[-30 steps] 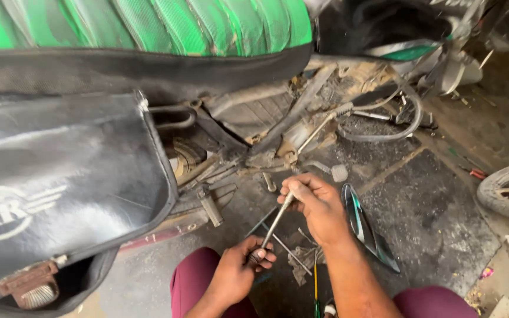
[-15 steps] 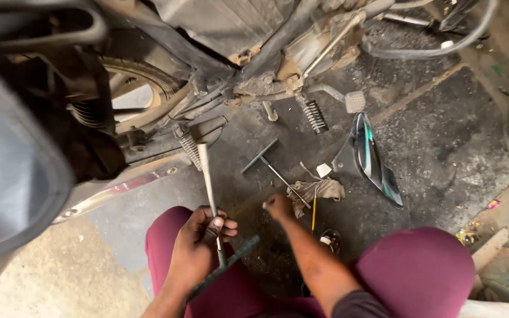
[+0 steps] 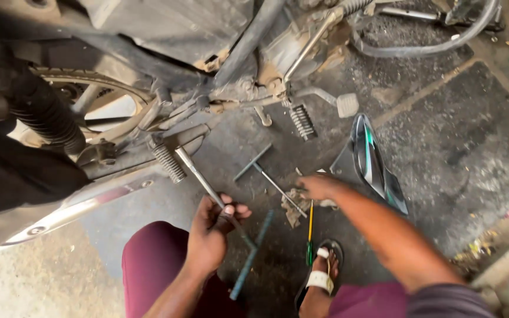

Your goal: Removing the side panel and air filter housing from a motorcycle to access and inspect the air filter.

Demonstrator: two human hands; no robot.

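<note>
My left hand (image 3: 212,231) grips the shaft of a long T-handle socket wrench (image 3: 202,181). Its tip points up-left toward the motorcycle (image 3: 166,70) near the ribbed footpeg (image 3: 168,163), and its blue-grey crossbar (image 3: 251,254) lies below my fist. My right hand (image 3: 319,187) reaches down to the ground beside a crumpled dirty rag (image 3: 293,206); its fingers are blurred and nothing clear shows in them. A second T-handle wrench (image 3: 266,175) lies on the ground just left of that hand. A yellow and green screwdriver (image 3: 310,232) lies below it.
A dark curved body panel (image 3: 377,165) with a green stripe lies right of my right hand. The brake pedal (image 3: 347,105), a spring (image 3: 301,122) and the chrome exhaust (image 3: 78,206) hang low. My sandalled foot (image 3: 320,277) rests on the oily ground. A hose (image 3: 419,47) curves at top right.
The view has dropped below the seat to the bike's underside. My left hand swung the long wrench up toward the footpeg. My right hand let go of it and moved to the rag.
</note>
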